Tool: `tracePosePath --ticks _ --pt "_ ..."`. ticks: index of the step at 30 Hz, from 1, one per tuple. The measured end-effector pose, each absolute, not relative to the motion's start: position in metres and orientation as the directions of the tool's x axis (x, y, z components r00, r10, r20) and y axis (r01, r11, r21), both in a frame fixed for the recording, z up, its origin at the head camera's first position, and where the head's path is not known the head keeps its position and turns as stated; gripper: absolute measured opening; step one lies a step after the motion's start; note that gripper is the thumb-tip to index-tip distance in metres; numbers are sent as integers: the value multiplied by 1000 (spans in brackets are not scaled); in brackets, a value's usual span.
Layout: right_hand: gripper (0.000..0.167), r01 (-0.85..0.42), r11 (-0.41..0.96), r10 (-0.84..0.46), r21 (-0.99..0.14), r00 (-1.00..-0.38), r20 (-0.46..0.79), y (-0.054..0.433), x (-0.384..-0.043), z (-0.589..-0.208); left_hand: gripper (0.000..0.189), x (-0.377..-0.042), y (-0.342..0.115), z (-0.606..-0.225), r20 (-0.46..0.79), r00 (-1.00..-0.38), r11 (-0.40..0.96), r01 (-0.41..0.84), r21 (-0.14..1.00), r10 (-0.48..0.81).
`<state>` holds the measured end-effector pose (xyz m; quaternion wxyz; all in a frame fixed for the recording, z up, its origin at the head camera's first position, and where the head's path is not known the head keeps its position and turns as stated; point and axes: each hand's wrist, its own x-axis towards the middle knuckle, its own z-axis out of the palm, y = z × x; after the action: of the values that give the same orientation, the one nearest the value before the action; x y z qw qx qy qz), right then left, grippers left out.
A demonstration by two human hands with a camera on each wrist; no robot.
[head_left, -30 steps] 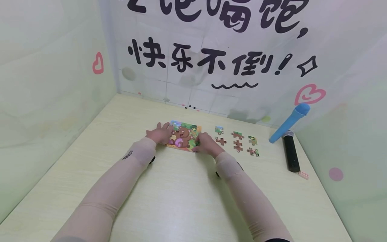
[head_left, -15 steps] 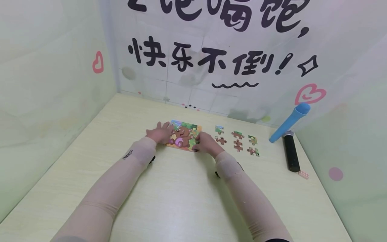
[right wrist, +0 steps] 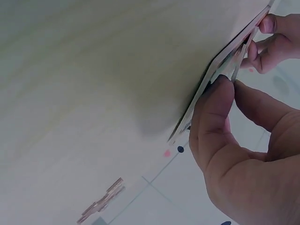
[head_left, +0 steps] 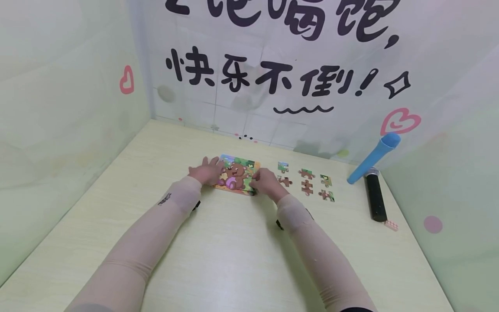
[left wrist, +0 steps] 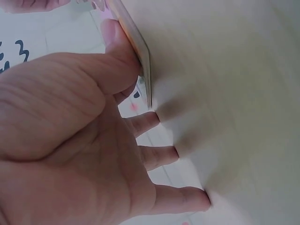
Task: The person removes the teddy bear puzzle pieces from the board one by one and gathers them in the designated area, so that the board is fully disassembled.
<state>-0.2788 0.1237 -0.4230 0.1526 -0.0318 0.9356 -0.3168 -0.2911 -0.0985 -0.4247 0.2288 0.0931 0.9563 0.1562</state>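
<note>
A colourful bear puzzle (head_left: 235,173) lies near the back middle of the table. In the right wrist view a thin sheet (right wrist: 239,64) of it tilts up from the base board (right wrist: 187,118) at the right end. My right hand (head_left: 267,182) pinches that sheet's edge between thumb and fingers. At the puzzle's left edge rests my left hand (head_left: 210,171). Its thumb lies against the edge of the puzzle in the left wrist view, while three spread, straight fingers (left wrist: 159,158) touch the table. What lies under the sheet is mostly hidden.
Several loose jigsaw pieces (head_left: 306,187) lie in rows right of the puzzle. Farther right, a black microphone (head_left: 376,197) lies by a blue flared tube (head_left: 369,162) and a small pink checked item (head_left: 391,225). Printed fabric walls (head_left: 78,99) enclose the table.
My right hand has shifted slightly up, and the puzzle sheet's right edge has risen from the base, showing a dark gap at the lower right corner. My left hand has stayed in place.
</note>
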Motion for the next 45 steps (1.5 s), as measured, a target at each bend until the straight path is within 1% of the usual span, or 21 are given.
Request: tracePosePath --ticks 6,9,14,18,20,22,26,28,32,35,37,40,43,45 --pt "11 53 789 -145 -612 -952 -269 123 -280 -424 60 -295 -99 -428 -422 -871 929 97 356 252" --pt "8 59 785 -144 -617 -950 -275 122 -281 -426 61 -294 -100 -427 -431 -865 927 94 364 257" --pt "9 76 783 -129 -618 -951 -280 120 -281 -426 67 -297 -103 -421 -469 -833 925 125 359 294" --pt "9 59 789 -141 -611 -951 -274 118 -281 -426 72 -302 -106 -418 -485 -806 922 183 342 340" --pt "9 50 795 -147 -605 -951 -272 118 -282 -426 75 -303 -105 -416 -492 -800 921 185 342 343" --pt "10 49 801 -145 -597 -951 -273 118 -282 -425 79 -304 -102 -416 -498 -803 925 166 342 328" --pt "12 38 815 -143 -578 -954 -265 119 -282 -425 89 -301 -91 -415 -515 -824 941 59 334 234" --pt "13 30 820 -147 -572 -954 -261 119 -282 -425 88 -298 -85 -414 -513 -836 942 14 334 195" --pt "15 31 823 -148 -567 -953 -266 118 -281 -424 78 -293 -75 -412 -521 -843 933 -67 353 137" --pt "15 32 818 -143 -575 -956 -256 118 -280 -424 71 -290 -71 -411 -519 -848 934 -91 347 110" --pt "13 33 803 -137 -595 -962 -238 118 -280 -424 69 -289 -70 -412 -513 -852 937 -90 338 103" --pt "10 65 742 -122 -667 -965 -230 120 -280 -425 71 -290 -70 -414 -511 -853 940 -80 331 108" --pt "9 141 633 -110 -761 -957 -269 123 -282 -426 75 -290 -71 -414 -528 -841 941 -75 331 119" --pt "10 185 581 -106 -793 -948 -299 125 -284 -427 78 -291 -72 -414 -538 -834 939 -77 336 124"
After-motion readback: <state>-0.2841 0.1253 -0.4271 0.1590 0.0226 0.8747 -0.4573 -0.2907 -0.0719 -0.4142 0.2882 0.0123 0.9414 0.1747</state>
